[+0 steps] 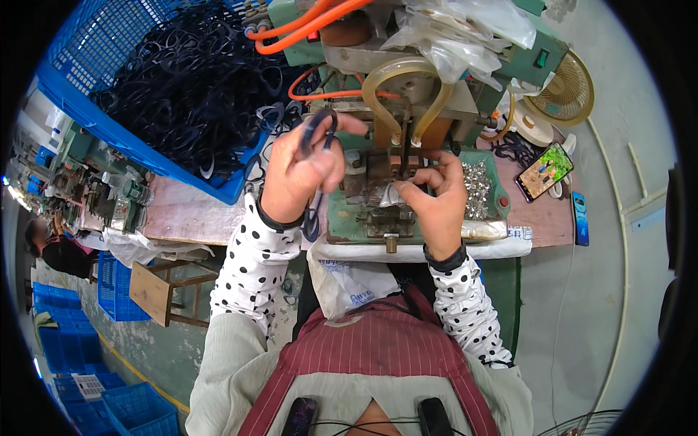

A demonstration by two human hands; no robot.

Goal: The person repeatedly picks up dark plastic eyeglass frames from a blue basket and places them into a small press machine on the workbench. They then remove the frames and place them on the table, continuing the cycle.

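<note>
- Head view: a dark navy, flexible loop [310, 129] is held in the left hand [299, 173], beside the grey metal fixture [378, 168].
- The right hand [440, 200] is curled narrowly at the fixture; whether anything is pinched cannot be told.
- Small, shiny silver pieces [476, 190] are heaped to its right.

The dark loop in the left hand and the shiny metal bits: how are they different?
The dark loop is a bendy-looking band; the metal bits are silvery.
The dark loop is bigger than each of the metal bits.
The dark loop is in the left hand; the metal bits lie heaped.
</note>
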